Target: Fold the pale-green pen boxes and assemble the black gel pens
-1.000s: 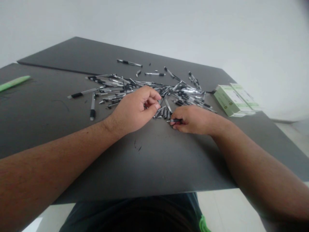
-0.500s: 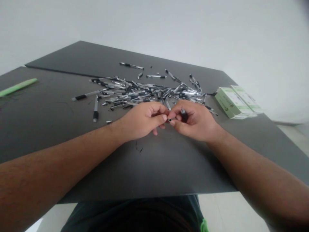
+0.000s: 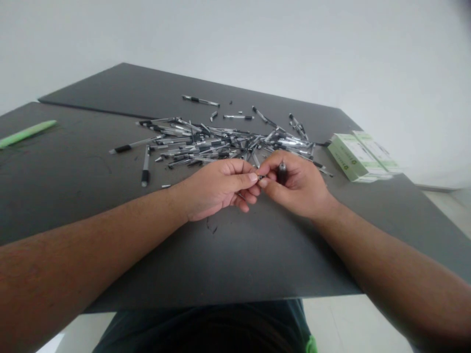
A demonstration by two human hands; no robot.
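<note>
My left hand is closed in a pinch, with thumb and forefinger on a small dark pen part. The fingertips of my right hand meet it there and pinch the same piece. A pen with a black grip is held in the curled fingers of my right hand, end towards me; most of its length is hidden. Just beyond both hands lies a loose pile of clear pens with black grips.
Two white-and-green boxes stand at the right of the dark grey table. A light green stick-like object lies at the far left. Several stray pens and small pen pieces are scattered behind the pile. A pale wall rises behind.
My left hand has turned slightly, so more of its lower fingers show. The small part between the fingertips has tilted and risen a little. The pen in my right hand points more upright.
</note>
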